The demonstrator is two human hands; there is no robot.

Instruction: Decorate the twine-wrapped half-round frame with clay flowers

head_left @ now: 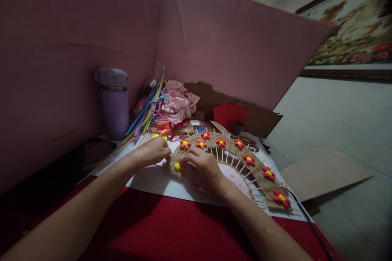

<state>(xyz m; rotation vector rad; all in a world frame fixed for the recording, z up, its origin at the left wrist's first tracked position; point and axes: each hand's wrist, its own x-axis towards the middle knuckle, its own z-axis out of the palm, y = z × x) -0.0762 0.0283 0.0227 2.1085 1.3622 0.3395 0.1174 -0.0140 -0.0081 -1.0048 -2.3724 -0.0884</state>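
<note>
A curved band of twine woven over thin wooden sticks (225, 138) lies on white paper, with several red and orange clay flowers (221, 142) along it. At the band's left end sits a yellow clay ball (177, 166) with an orange clay petal (181, 166) beside it. My right hand (203, 169) rests over that end, its fingertips closed against the orange petal. Just left of the band, my left hand (154, 151) has its fingers pinched together; what they hold, if anything, is hidden. Orange clay (163, 127) and yellow clay (159, 136) lie behind the left hand.
A purple tumbler (114, 106) stands at the left beside several coloured pipe cleaners (150, 108). Behind the band are crumpled pink fabric (179, 102), red paper (229, 115) and brown cardboard (263, 121). A black cable (308, 218) runs along the table's right edge.
</note>
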